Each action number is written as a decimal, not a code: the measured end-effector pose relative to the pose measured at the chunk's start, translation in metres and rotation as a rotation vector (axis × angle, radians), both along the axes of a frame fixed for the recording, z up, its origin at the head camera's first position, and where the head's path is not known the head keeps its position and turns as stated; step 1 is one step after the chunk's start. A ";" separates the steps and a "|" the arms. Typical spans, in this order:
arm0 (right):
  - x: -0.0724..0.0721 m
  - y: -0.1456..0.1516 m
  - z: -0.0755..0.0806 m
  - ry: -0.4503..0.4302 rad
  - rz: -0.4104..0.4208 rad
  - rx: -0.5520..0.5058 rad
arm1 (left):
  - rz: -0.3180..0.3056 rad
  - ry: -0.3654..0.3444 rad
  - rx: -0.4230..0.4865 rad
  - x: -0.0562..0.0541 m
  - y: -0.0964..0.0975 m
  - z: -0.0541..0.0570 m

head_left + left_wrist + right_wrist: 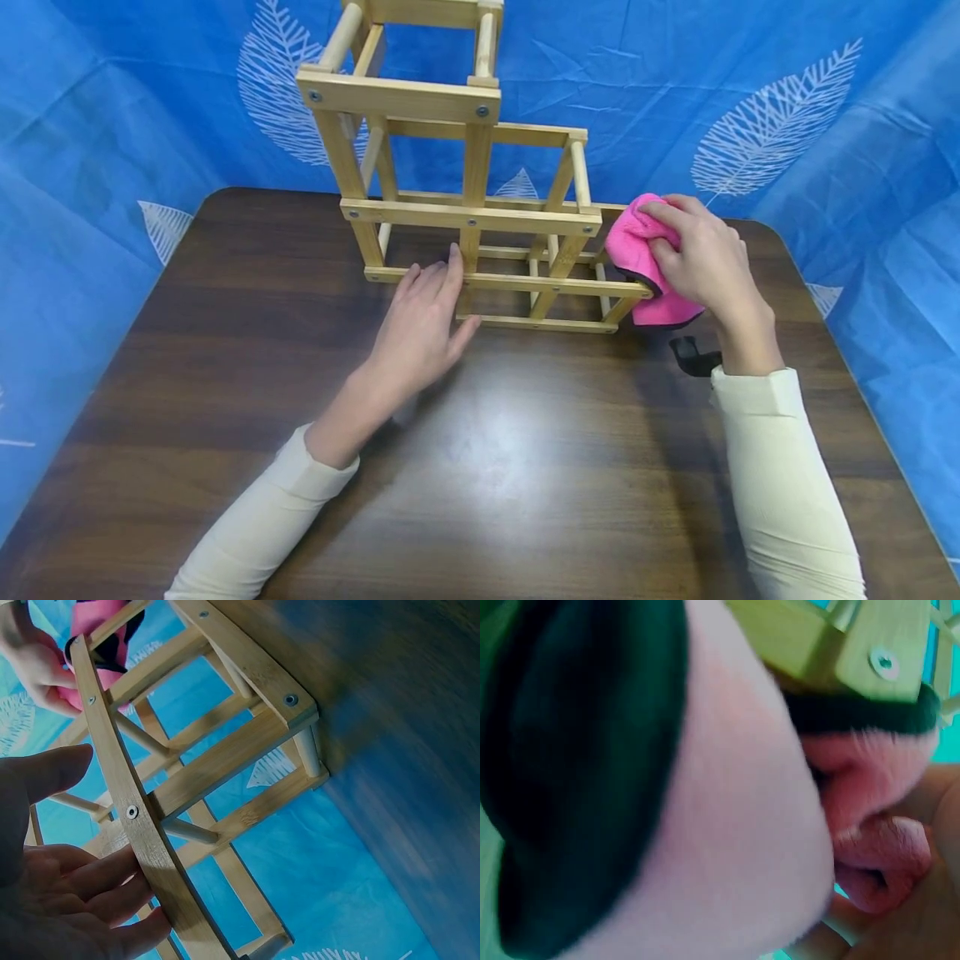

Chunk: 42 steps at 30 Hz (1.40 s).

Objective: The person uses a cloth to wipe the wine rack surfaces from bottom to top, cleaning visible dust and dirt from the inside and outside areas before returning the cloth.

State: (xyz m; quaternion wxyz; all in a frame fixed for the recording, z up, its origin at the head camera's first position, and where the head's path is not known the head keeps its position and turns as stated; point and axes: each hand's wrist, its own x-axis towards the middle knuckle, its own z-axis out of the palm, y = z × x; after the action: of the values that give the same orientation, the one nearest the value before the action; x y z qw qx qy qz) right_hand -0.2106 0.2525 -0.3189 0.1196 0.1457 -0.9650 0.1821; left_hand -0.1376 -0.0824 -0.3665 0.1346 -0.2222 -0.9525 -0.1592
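A stepped, light wooden rack [471, 217] with round dowels and screwed joints stands on the table. My left hand [423, 321] reaches to its lower front, fingers mostly straight; in the left wrist view, fingertips [154, 930] touch one slat, with the thumb apart from the other fingers. At the rack's low right end my right hand [708, 254] grips a bunched pink cloth [641, 237] with dark edging. The cloth lies against the end of a front rail and hangs below it. Up close in the right wrist view, the cloth [735, 795] covers much of the rack's end.
The dark brown wooden table [480, 467] extends in front of the rack. Blue fabric [600, 75] with white leaf prints hangs behind and along both sides. A small black object [693, 357] shows beside the right wrist; its kind is unclear.
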 end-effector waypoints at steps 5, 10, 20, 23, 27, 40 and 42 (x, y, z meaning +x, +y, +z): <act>0.007 0.005 0.008 -0.076 0.082 0.033 | 0.001 0.029 -0.010 0.001 -0.003 0.001; 0.020 0.009 0.014 -0.089 0.127 0.074 | -0.003 0.058 -0.021 0.000 -0.003 0.001; 0.047 0.018 0.020 0.035 0.097 0.089 | 0.004 0.140 -0.037 -0.001 0.000 -0.003; 0.056 0.017 0.022 0.080 0.080 0.092 | 0.009 0.168 -0.036 -0.001 0.000 -0.005; 0.069 0.013 0.027 0.180 0.064 0.069 | 0.016 0.169 -0.037 -0.001 -0.001 -0.005; 0.106 0.009 0.031 0.420 0.012 -0.018 | 0.014 0.155 -0.023 -0.001 0.000 -0.005; 0.110 0.007 0.031 0.457 -0.012 -0.029 | 0.013 0.156 -0.020 -0.001 0.000 -0.004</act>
State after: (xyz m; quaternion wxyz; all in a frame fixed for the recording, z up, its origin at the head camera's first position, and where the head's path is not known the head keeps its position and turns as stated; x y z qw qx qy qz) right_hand -0.1006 0.2593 -0.2879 0.3382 0.1756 -0.9111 0.1574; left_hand -0.1385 -0.0820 -0.3709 0.2074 -0.2289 -0.9420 -0.1310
